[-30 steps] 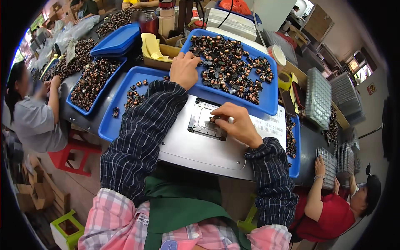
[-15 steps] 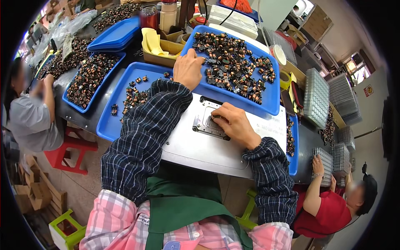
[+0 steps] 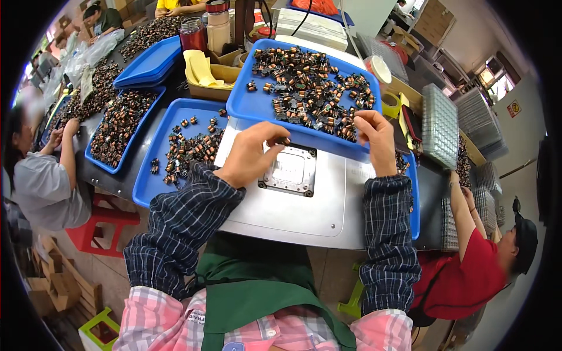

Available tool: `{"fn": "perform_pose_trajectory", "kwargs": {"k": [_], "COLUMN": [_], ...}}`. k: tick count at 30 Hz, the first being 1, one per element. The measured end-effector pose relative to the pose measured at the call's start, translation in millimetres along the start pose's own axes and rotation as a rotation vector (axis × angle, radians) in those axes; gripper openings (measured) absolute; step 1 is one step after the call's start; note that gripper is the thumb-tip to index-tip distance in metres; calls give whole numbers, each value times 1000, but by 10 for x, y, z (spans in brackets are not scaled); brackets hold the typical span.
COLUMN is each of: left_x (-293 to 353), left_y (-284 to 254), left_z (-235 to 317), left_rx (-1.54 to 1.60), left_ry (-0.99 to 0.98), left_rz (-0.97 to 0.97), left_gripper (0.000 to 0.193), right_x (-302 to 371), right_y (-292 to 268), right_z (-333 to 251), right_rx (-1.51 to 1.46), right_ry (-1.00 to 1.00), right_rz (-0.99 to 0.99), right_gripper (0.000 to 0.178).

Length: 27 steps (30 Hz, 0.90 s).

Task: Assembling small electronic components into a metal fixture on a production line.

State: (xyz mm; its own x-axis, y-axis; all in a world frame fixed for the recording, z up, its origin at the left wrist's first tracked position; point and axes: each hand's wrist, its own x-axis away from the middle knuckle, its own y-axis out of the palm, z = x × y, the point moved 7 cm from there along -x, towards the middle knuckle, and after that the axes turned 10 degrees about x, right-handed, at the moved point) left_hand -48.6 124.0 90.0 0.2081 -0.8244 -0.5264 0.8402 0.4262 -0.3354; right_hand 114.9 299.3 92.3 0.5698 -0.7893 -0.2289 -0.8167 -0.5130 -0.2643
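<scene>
My left hand (image 3: pixel 249 153) pinches a small copper-wound coil part (image 3: pixel 283 141) between thumb and fingers. It hovers at the upper left edge of a square metal fixture plate (image 3: pixel 290 169), which has a black border and is set in a silver metal panel (image 3: pixel 281 219). Over the lower right rim of a large blue tray (image 3: pixel 240 105) is my right hand (image 3: pixel 374 136), its fingertips pinched together; whatever they hold, if anything, is too small to make out. Many loose coil parts (image 3: pixel 316 88), black with copper windings, lie heaped in that tray.
To the left, another blue tray (image 3: pixel 146 169) and a fuller one (image 3: pixel 96 153) hold more coil parts. Behind them are a cardboard box (image 3: pixel 219 73) with yellow cloth and a red-lidded jar (image 3: pixel 193 35). Clear plastic trays (image 3: pixel 440 126) stand right. Co-workers sit at both sides.
My left hand has moved from the tray's left side down to the fixture, now holding a coil part. My right hand has left the fixture and risen to the tray's right side.
</scene>
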Motion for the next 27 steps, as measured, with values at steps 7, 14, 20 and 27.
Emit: {"fn": "perform_pose_trajectory", "kwargs": {"k": [7,14,20,27], "left_x": [136,96,129,119], "left_y": [246,364,336,387], "left_z": [28,108,86,41], "left_rx": [-103,-338,-316,-328], "left_ry": [42,87,77,80], "left_rz": [-243,-312,-310,-353], "left_gripper": [17,16,15,16], "right_x": [-45,-51,-24,-3], "right_y": [149,39,-24,-114], "right_z": [-8,41,78,69], "right_rx": [842,965,788,127], "right_ry": [-189,-365,-263,56], "right_rz": [-20,127,160,187], "right_gripper": [25,21,16,14]}}
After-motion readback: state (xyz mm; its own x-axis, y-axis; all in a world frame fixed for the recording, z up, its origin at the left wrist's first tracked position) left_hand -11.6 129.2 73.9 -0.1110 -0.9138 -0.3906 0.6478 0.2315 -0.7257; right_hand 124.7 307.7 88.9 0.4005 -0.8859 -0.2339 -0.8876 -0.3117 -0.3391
